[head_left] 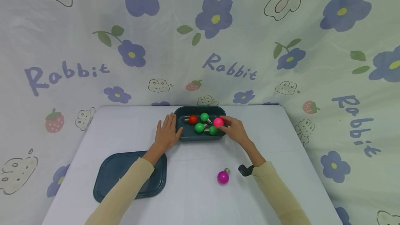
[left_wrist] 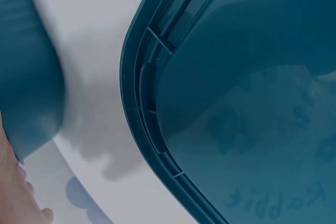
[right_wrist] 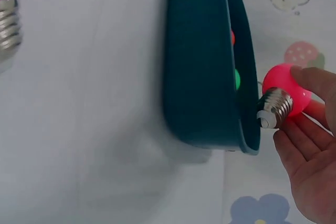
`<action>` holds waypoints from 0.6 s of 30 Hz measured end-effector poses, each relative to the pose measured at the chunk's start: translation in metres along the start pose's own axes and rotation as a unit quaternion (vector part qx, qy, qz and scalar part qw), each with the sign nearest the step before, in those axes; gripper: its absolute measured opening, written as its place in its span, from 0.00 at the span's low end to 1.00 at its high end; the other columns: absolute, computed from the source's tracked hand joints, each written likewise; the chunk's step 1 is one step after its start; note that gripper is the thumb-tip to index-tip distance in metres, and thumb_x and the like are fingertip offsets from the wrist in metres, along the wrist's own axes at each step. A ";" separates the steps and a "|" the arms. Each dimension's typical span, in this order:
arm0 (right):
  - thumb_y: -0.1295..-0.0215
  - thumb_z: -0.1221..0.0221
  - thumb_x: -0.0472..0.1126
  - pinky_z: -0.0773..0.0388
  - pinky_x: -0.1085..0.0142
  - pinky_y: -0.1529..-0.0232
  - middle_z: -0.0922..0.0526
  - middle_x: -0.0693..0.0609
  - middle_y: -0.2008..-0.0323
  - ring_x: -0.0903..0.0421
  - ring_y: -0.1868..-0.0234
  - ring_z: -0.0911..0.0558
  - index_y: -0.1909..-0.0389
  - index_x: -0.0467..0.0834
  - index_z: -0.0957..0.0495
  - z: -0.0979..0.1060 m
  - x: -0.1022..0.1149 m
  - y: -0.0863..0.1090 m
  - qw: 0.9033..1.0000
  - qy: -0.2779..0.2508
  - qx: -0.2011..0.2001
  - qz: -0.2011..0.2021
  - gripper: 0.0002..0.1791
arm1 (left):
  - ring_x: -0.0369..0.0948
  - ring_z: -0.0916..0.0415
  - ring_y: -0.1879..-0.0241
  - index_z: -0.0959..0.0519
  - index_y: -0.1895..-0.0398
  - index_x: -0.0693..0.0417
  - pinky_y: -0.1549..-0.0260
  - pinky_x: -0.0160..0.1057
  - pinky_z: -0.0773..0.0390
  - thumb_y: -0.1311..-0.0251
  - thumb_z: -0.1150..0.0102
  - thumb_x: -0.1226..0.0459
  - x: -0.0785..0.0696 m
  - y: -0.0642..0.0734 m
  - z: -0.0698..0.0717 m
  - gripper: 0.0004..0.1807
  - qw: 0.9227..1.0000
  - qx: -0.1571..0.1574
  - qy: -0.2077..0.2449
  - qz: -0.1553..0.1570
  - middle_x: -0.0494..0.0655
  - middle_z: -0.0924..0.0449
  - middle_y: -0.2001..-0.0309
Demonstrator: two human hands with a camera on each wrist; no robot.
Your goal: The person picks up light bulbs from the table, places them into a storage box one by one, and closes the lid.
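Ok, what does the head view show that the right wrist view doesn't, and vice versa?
Head only: the flat lid. Right wrist only: the metal screw base of the pink bulb. Shared: the right hand pinching that bulb, the box, a red bulb, a green bulb, the purple bulb and part of the left hand.

This looks to me like a screened-off work spot, though home or office I can't tell: a white table (head_left: 193, 176) stands before patterned cloth (head_left: 175, 61) that wraps its back and sides, printed with purple flowers (head_left: 215, 19), strawberries (head_left: 54, 122), cartoon rabbits (head_left: 158, 85) and "Rabbit" lettering (head_left: 229, 68).
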State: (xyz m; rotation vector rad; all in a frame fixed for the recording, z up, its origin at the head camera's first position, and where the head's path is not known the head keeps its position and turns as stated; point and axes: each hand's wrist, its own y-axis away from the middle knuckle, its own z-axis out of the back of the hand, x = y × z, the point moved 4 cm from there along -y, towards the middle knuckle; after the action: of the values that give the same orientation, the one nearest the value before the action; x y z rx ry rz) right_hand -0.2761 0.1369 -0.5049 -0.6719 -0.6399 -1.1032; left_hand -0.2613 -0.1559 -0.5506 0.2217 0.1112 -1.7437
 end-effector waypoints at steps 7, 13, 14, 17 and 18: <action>0.36 0.32 0.38 0.22 0.54 0.44 0.19 0.37 0.43 0.42 0.44 0.19 0.38 0.33 0.24 -0.005 -0.014 -0.018 0.999 0.033 -0.001 -0.026 0.27 | 0.54 0.64 0.22 0.57 0.21 0.65 0.29 0.60 0.60 0.24 0.63 0.45 -0.001 0.001 0.000 0.42 1.000 0.001 0.000 0.002 0.59 0.62 0.21; 0.34 0.34 0.39 0.23 0.54 0.43 0.19 0.39 0.43 0.44 0.45 0.20 0.36 0.36 0.25 -0.011 -0.024 -0.029 0.996 0.059 0.005 -0.061 0.27 | 0.54 0.63 0.22 0.57 0.21 0.65 0.29 0.60 0.60 0.24 0.63 0.45 0.001 -0.001 -0.003 0.42 1.000 0.001 0.000 0.002 0.59 0.61 0.21; 0.34 0.34 0.39 0.23 0.54 0.43 0.19 0.39 0.43 0.45 0.45 0.20 0.36 0.36 0.25 -0.011 -0.025 -0.031 0.996 0.062 0.005 -0.064 0.27 | 0.54 0.64 0.22 0.57 0.21 0.65 0.29 0.60 0.60 0.24 0.63 0.45 0.001 -0.001 -0.003 0.42 1.000 0.002 -0.002 0.001 0.59 0.61 0.21; 0.34 0.34 0.39 0.24 0.54 0.43 0.19 0.40 0.44 0.45 0.45 0.20 0.37 0.37 0.25 -0.013 -0.027 -0.035 0.995 0.070 0.002 -0.066 0.26 | 0.54 0.63 0.22 0.57 0.21 0.65 0.29 0.60 0.59 0.24 0.63 0.45 0.001 -0.001 -0.003 0.42 1.000 -0.001 -0.002 0.000 0.59 0.61 0.21; 0.34 0.34 0.39 0.24 0.54 0.43 0.19 0.40 0.44 0.45 0.46 0.20 0.37 0.37 0.24 -0.013 -0.027 -0.036 0.995 0.072 0.000 -0.065 0.25 | 0.54 0.64 0.22 0.57 0.21 0.65 0.29 0.60 0.59 0.24 0.63 0.45 0.001 0.000 -0.002 0.42 1.000 -0.002 -0.001 0.000 0.59 0.61 0.21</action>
State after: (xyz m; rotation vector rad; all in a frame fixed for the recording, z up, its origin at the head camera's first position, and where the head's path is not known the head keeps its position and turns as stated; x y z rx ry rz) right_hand -0.3168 0.1313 -0.5276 -0.5504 -0.5647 -1.2598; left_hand -0.2615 -0.1559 -0.5531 0.2179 0.1139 -1.7425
